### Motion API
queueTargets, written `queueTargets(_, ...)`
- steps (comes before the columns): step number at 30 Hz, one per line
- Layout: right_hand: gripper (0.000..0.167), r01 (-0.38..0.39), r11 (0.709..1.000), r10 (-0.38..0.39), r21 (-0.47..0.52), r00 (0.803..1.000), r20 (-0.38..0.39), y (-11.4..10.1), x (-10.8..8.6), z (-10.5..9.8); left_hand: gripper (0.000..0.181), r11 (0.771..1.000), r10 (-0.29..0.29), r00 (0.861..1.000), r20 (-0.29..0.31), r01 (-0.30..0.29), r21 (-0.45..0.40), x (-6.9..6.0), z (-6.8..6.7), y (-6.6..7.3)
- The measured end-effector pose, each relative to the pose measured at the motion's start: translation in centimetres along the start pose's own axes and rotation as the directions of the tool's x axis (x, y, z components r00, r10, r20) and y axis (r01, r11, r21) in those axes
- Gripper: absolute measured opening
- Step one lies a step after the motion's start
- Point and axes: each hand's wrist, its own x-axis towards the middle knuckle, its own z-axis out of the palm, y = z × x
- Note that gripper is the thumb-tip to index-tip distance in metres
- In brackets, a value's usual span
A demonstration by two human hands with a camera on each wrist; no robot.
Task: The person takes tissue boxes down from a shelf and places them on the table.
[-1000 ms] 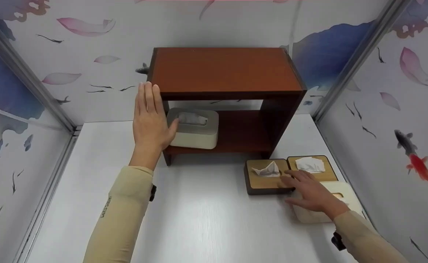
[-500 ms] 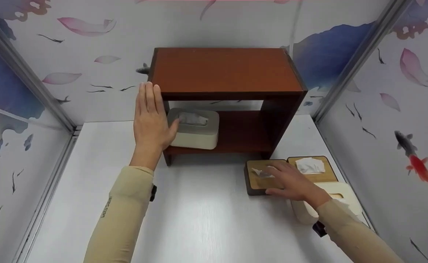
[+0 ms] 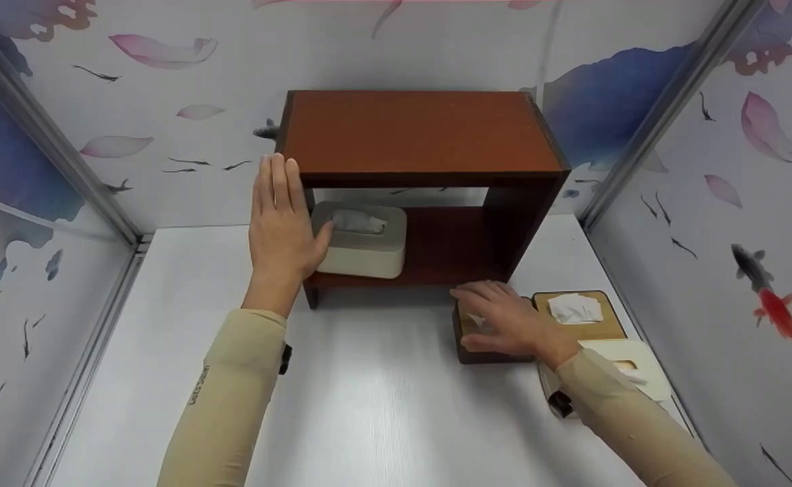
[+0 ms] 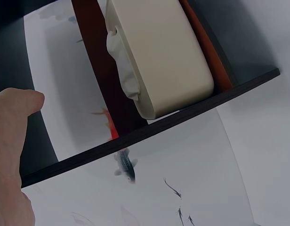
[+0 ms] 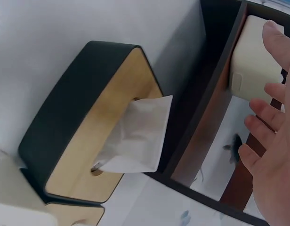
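Note:
My left hand [image 3: 281, 230] lies with straight fingers along the left side of a reddish-brown wooden shelf [image 3: 423, 132]. Beside its thumb, a cream tissue box [image 3: 362, 262] stands on the lower board at the left end; the left wrist view shows tissue [image 4: 124, 70] poking from its slot. My right hand [image 3: 504, 321] hovers palm down, fingers spread and holding nothing, above a dark tissue box [image 5: 67, 110] with a wooden lid. A white tissue [image 5: 135, 136] sticks up from that lid. In the head view the hand hides much of this box.
Right of the dark box stands another wood-lidded tissue box [image 3: 605, 325]. A white tissue box [image 3: 639, 352] sits in front of it, partly behind my right sleeve [image 3: 632, 419]. All stand on the white table [image 3: 368, 419], with printed walls around.
My right hand has moved left from above the boxes at the right to above the dark wood-lidded tissue box, toward the shelf. My left hand stays in place against the shelf.

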Motion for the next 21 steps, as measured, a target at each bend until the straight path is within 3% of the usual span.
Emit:
queueTargets(9,0.084,-0.001,0.997,0.000,-0.077,1.000,-0.013,-0.6,3.0,0.1,0.102,1.000,0.001,1.000,-0.014,-0.001,0.028,0.0,0.1,0.0)
queueTargets(21,0.092,-0.088,0.985,0.089,-0.145,0.996,-0.003,-1.7,7.0,0.3,0.103,1.000,0.001,1.000,-0.025,0.000,0.029,0.0,0.1,0.1)
